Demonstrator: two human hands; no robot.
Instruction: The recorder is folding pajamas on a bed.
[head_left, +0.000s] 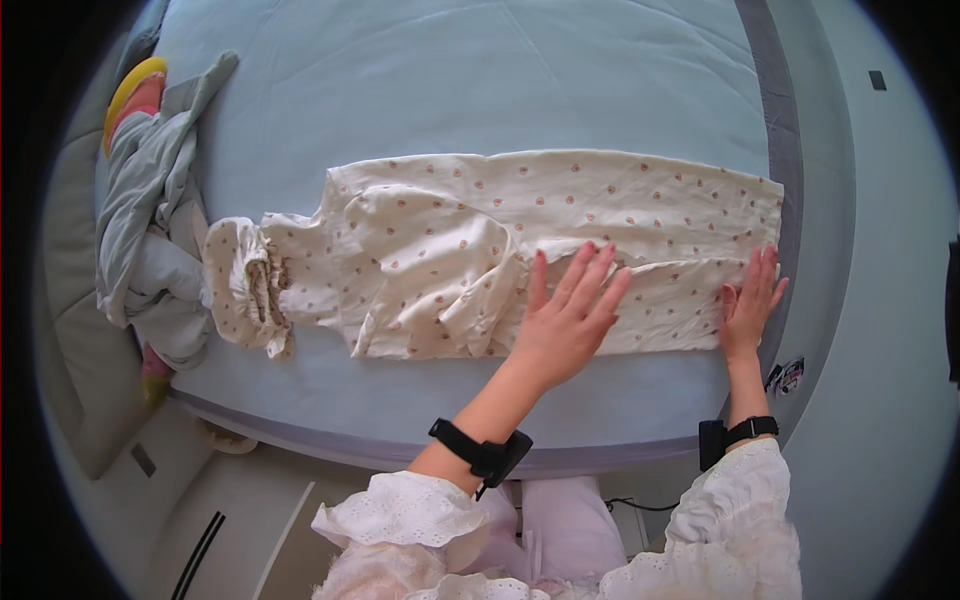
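Note:
A cream garment (442, 240) with a small orange print lies lengthwise across the bed, its cloth folded over itself and creased in the middle. Its left end narrows to a bunched, gathered ruffle (262, 292). My left hand (566, 322) rests on the lower middle of the garment, palm down with the fingers spread, next to a rumpled fold. Flat on the right end, near the hem, is my right hand (750, 304), its fingers pointing away from me. Neither hand grips anything. A black strap with a small device is on each wrist.
The bed has a light blue sheet (487, 82) with a grey-purple border (784, 112). At the left, a crumpled grey-green blanket (157, 225) lies by the padded headboard (71, 262), with a yellow and pink item (139, 90) under it. Small items (787, 376) sit beside the bed's right edge.

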